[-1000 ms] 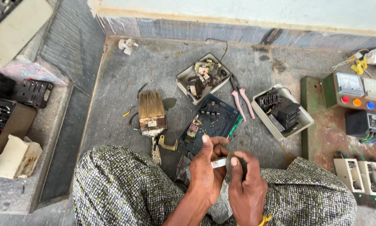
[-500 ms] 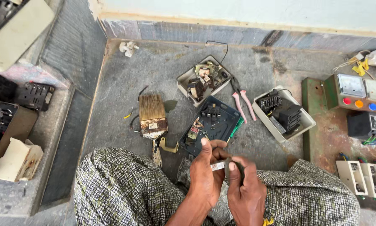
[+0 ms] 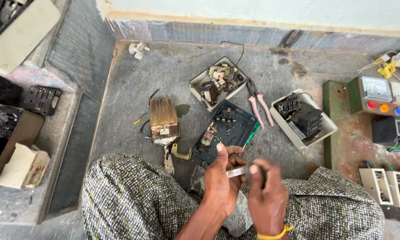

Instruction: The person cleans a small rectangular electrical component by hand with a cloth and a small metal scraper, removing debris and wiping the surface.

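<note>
The left hand (image 3: 221, 180) is pinching 1 end of a small silver metal strip (image 3: 236, 171), fingers closed on it; the right hand (image 3: 266, 191) is gripping the other end, steadying it over the lap; the dark blue tray (image 3: 242, 129) is lying just ahead on the floor (image 3: 128, 102), within reach.

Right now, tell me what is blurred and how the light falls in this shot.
Head view: the right hand is motion-blurred at its fingertips; the left hand and the brush on the floor are sharp; lighting is soft and even, with only faint shadows.
</note>
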